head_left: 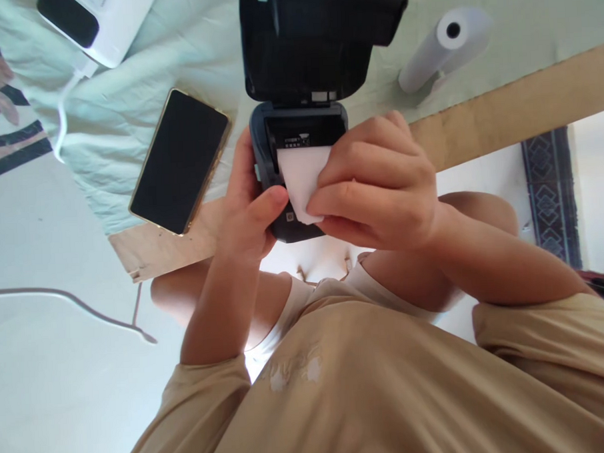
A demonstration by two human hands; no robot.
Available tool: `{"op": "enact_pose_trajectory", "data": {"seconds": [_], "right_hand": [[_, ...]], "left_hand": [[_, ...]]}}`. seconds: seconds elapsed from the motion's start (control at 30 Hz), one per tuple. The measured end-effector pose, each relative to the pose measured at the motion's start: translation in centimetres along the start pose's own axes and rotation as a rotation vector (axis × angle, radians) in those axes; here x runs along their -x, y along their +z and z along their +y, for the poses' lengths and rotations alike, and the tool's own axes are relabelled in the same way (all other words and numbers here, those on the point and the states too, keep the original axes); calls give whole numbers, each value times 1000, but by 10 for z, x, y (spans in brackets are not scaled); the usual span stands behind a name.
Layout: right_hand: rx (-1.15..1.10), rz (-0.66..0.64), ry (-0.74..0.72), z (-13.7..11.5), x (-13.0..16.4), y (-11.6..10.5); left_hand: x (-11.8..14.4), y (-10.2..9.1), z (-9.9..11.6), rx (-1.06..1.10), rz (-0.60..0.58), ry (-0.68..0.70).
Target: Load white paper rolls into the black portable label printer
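A small dark portable printer is held over the near edge of the table, its black lid swung up and away from me. My left hand grips the printer's left side, thumb on its near left rim. White paper covers part of the open paper bay. My right hand pinches this paper at its right side, fingers curled over it. Whether the paper is a loose sheet or the end of a roll in the bay cannot be made out.
A smartphone with a dark screen lies left of the printer. Beyond it sits a white device with a white cable. At the right stands a white paper roll. The pale green cloth leaves a wooden edge bare.
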State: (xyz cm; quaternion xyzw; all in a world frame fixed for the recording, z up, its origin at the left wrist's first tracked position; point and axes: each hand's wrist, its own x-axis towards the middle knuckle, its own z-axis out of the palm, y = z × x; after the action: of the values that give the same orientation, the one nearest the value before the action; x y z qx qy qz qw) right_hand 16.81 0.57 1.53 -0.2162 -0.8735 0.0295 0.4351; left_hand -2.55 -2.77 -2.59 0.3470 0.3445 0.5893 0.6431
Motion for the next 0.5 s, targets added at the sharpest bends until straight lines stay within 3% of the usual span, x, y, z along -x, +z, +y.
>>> {"op": "enact_pose_trajectory", "data": {"seconds": [0.1, 0.3, 0.4, 0.5], "right_hand": [[7, -19, -33, -2, 2, -1], [-35, -86, 69, -4, 5, -6], [41, -54, 181, -2, 5, -8], [97, -125, 326, -2, 6, -7]], "left_hand": [[-1, -1, -2, -20, 20, 21], [-1, 3, 1, -66, 74, 2], [0, 3, 2, -79, 75, 16], [3, 2, 2, -76, 78, -13]]}}
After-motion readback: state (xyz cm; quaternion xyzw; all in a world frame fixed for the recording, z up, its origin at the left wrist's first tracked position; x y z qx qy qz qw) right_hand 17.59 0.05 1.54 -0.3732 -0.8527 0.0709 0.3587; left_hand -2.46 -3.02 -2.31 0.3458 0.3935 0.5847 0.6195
